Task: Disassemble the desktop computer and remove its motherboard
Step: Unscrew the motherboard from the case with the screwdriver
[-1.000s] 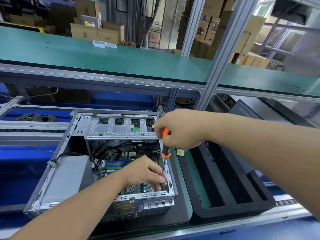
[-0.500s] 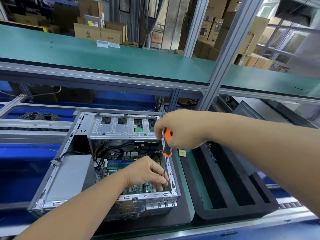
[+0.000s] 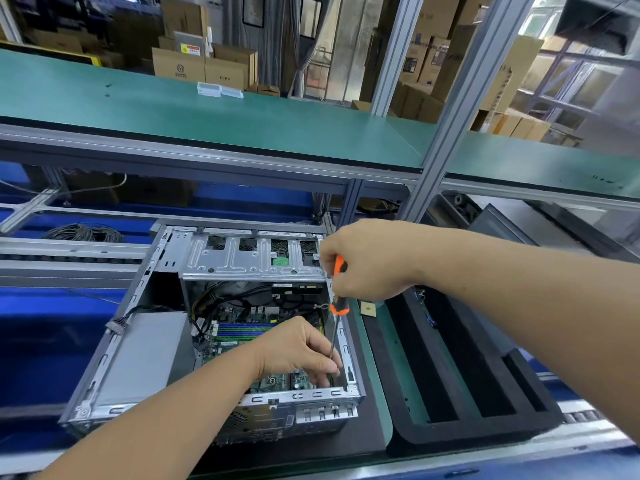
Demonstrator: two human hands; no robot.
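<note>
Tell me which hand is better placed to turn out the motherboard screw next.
The right hand. It grips the orange screwdriver by the handle from above, shaft pointing down into the case. The left hand is low over the motherboard, fingers pinched at the shaft near the tip, steadying it.

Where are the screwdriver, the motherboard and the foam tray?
screwdriver (image 3: 339, 308): head view, lower orange end of the handle.
motherboard (image 3: 242, 330): head view, memory slots.
foam tray (image 3: 460, 436): head view, near rim.

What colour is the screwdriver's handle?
Orange and black, seen in the head view: screwdriver.
</note>
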